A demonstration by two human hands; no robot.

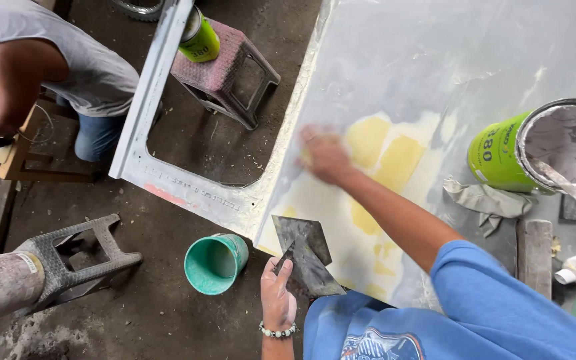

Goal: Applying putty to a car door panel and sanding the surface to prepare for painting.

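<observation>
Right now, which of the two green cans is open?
The large green can on the panel, right of the right hand; a stir stick stands inside. The stool's can is lidded.

Right hand (325,155) is motion-blurred — whatever its grip holds cannot be told.

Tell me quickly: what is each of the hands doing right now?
Left hand: closed, holding a dark metal spreader plate.
Right hand: pressed on the grey panel at the yellow filler patch; blurred, grip unclear.

Colours noted on work surface and surroundings
Grey panel (435,60) bears pale yellow patches (385,157); lime-green can (501,157); teal cup (216,263); blue sleeve (495,293).
</observation>
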